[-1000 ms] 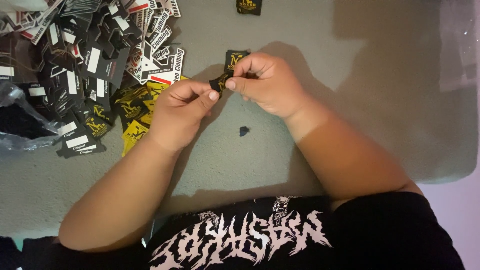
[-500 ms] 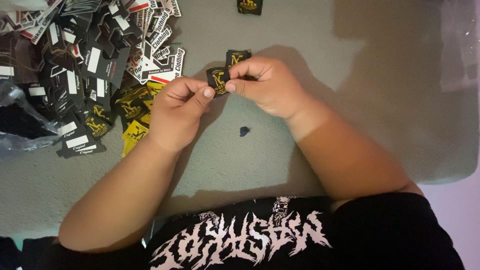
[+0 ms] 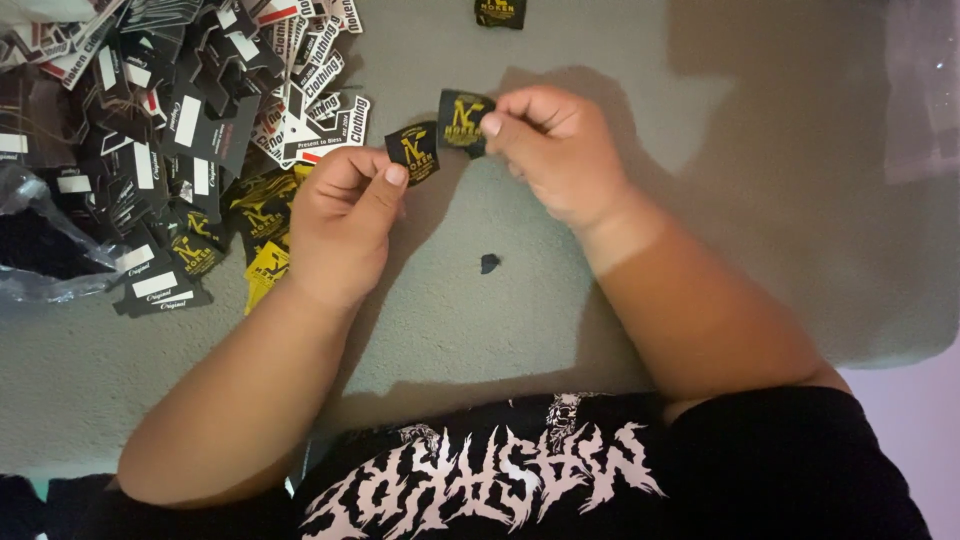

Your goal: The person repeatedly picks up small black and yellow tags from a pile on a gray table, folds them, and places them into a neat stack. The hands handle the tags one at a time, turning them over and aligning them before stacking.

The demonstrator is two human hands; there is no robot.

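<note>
Left hand (image 3: 345, 215) curled, thumb and forefinger pinched on the lower edge of a small black woven fabric label with a yellow emblem (image 3: 413, 150), held tilted just above the grey carpet-like desk (image 3: 600, 40). Right hand (image 3: 555, 150) likewise closed, fingertips gripping a second small black fabric label with yellow emblem (image 3: 463, 122), held a little higher and just to the right of the first. Two labels close together, whether touching at the corners or narrowly apart impossible to tell. Both forearms resting on the desk, angled inward from the body.

Below and between the hands, a tiny dark scrap (image 3: 489, 263) lying alone on the grey surface. Left of the left hand, a loose heap of more black-and-yellow fabric labels (image 3: 255, 225), some showing yellow backs. Farther left and up, a large untidy pile of black cardboard hang tags with white panels (image 3: 170, 110), spreading to the top edge. At the far left, crumpled clear plastic bag (image 3: 40, 230) partly over the tags. At the top edge, one more black-and-yellow label (image 3: 500, 12) lying apart. At the bottom, black T-shirt with white jagged print (image 3: 480, 480).
</note>
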